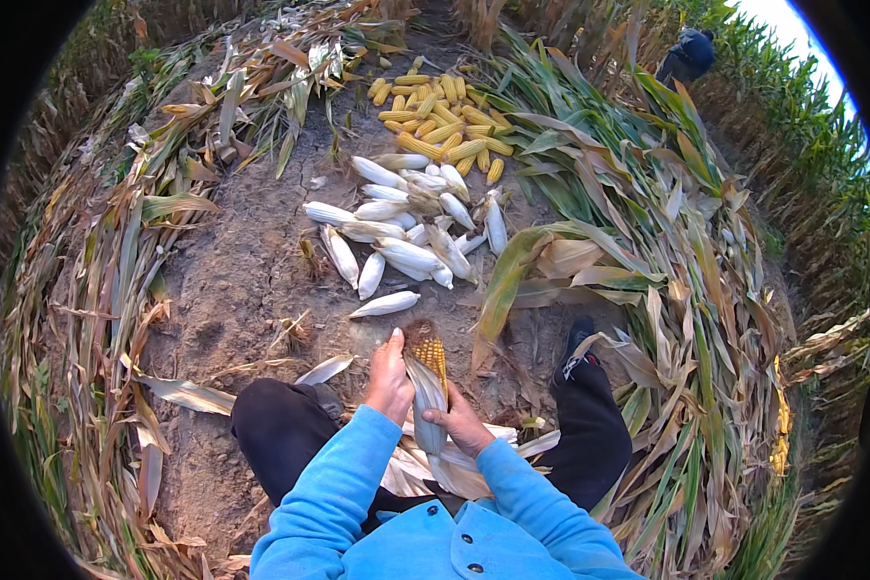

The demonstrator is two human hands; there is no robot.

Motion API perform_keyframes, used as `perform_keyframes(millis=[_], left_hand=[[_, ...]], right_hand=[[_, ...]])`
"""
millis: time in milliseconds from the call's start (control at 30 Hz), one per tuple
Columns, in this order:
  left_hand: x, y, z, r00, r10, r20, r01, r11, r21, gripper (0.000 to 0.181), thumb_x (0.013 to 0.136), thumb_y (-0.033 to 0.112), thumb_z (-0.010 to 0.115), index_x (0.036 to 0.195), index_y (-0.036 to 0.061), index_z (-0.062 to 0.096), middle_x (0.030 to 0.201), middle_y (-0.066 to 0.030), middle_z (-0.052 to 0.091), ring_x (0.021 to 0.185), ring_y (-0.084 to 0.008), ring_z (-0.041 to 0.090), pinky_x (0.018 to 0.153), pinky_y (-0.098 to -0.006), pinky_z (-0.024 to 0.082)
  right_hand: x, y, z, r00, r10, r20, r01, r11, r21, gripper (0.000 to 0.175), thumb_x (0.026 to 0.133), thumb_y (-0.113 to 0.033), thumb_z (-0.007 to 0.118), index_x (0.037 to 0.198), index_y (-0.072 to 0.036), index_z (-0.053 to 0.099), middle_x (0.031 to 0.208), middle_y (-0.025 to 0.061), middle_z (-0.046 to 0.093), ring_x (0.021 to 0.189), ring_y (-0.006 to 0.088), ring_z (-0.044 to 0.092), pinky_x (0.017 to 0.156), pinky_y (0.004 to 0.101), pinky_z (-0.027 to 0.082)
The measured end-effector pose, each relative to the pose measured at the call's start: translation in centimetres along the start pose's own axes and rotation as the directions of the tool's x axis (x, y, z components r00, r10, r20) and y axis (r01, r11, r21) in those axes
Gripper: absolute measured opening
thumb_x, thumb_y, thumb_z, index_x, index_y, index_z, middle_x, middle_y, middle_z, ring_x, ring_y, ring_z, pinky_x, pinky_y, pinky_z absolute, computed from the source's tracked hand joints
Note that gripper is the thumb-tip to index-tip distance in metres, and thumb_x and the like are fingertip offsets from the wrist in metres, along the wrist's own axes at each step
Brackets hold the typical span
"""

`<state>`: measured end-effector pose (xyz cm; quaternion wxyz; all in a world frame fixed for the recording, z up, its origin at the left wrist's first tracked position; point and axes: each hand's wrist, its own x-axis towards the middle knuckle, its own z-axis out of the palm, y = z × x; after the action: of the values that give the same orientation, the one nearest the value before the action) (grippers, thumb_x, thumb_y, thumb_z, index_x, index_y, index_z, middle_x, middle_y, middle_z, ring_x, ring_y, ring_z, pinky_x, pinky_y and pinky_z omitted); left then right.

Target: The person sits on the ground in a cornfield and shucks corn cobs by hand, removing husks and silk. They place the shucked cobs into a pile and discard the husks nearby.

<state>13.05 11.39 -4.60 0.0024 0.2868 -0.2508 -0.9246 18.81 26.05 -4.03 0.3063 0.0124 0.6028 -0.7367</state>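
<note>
Before my body, between my knees, is an ear of corn (431, 357) with its husk partly pulled open. Yellow kernels show at its upper part, and brown silk sticks out at the tip. My right hand (464, 423) grips the lower part through the pale husk. My left hand (389, 377) lies along the ear's left side, thumb up near the tip, against a peeled-back husk leaf. Just beyond my hands a single ear in white husk (385, 304) lies on the soil, with a heap of husked-over white ears (409, 251) behind it. Farther off is a pile of bare yellow cobs (442, 133).
Cut corn stalks with dry and green leaves (594, 159) lie along the right, more stalks (116, 290) along the left. Loose husks (406, 471) lie between my legs. Another person (687, 56) is at the upper right by standing corn. More yellow cobs (781, 428) lie far right.
</note>
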Motion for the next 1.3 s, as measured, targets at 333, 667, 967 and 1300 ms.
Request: perform_keyframes(millis=[333,667,967,1300], left_hand=[[-2.2,-1.6,0.6,0.968,-0.232,-0.092,0.182,0.909,-0.374,0.030,0.103,0.031,0.043,0.083,0.0085,0.047,0.058,0.0008,0.035,0.052,-0.0146,0.033,0.057,-0.0345,0.038],[-4.8,-0.7,-4.8,0.962,0.028,0.271,-0.272,0.186,0.944,0.060,0.093,0.052,0.056,0.119,-0.0015,0.055,0.101,-0.0155,0.065,0.091,-0.0233,0.063,0.081,-0.0327,0.049],[-7.4,-4.1,-2.4,0.879,-0.125,0.460,-0.471,-0.078,0.879,0.030,0.093,0.032,0.058,0.101,0.0038,0.064,0.087,-0.0238,0.066,0.084,-0.0438,0.063,0.072,-0.0486,0.049],[-6.3,0.4,-1.0,0.970,-0.093,0.226,-0.157,0.471,0.868,0.073,0.082,0.039,0.075,0.131,-0.0062,0.044,0.119,-0.0206,0.060,0.108,-0.0274,0.061,0.091,-0.0375,0.049]], right_hand=[[2.5,2.0,-1.4,0.877,-0.232,-0.420,0.355,0.903,0.241,0.044,0.084,-0.026,0.075,0.114,-0.003,0.054,0.102,0.0067,0.064,0.097,0.0194,0.060,0.092,0.0361,0.046],[3.3,-2.6,-17.4,0.689,0.036,-0.724,0.565,0.599,0.568,0.037,0.082,-0.039,0.075,0.093,-0.008,0.057,0.078,0.0088,0.062,0.070,0.0253,0.063,0.068,0.0393,0.056],[-0.3,-3.4,-3.8,0.968,-0.086,-0.236,0.202,0.826,0.526,0.051,0.081,-0.024,0.078,0.117,-0.001,0.052,0.102,0.0120,0.064,0.094,0.0220,0.063,0.088,0.0361,0.051],[-0.1,2.5,-4.3,0.904,-0.129,-0.408,0.041,0.975,-0.217,0.039,0.082,-0.015,0.070,0.113,0.003,0.053,0.096,0.0126,0.068,0.083,0.0244,0.069,0.073,0.0355,0.054]])
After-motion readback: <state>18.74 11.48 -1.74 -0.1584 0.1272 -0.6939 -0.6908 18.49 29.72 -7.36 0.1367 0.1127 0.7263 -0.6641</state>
